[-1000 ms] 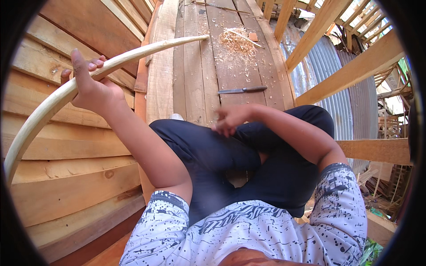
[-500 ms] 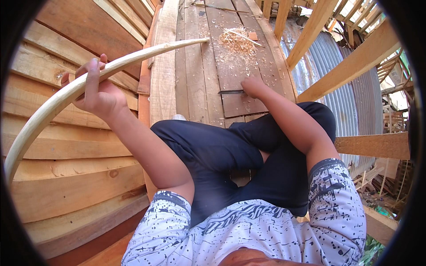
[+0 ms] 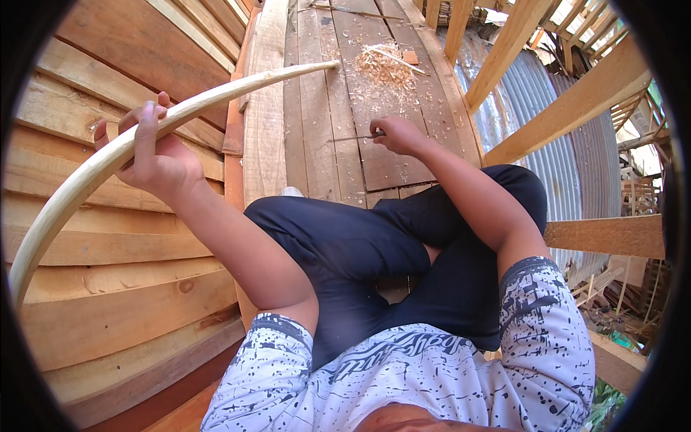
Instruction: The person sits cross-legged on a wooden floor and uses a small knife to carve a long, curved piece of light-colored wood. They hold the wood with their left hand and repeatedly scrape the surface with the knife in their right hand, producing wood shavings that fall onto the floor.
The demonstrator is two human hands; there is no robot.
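A long, pale stick of stripped wood (image 3: 237, 86) rises from the left rim and slants toward the far middle, its tip over the floorboards. Around its middle, my left hand (image 3: 167, 160) supports it with the thumb up along the near side and the fingers curled behind. In my right hand (image 3: 398, 135) is a knife (image 3: 353, 137) with a thin dark blade pointing left; its handle is mostly hidden by my closed fingers. The blade is over the planks and apart from the stick.
Wood shavings (image 3: 385, 68) lie heaped on the plank floor (image 3: 309, 144), with a thin pale sliver (image 3: 399, 60) on top. A plank wall (image 3: 108, 248) bounds my left side. To the right stand wooden posts (image 3: 576, 108) before corrugated metal sheets (image 3: 533, 122). My legs are folded in front of me.
My right hand has moved left and slightly farther away, turning the knife so its blade now looks thinner. My left hand and the stick have barely moved.
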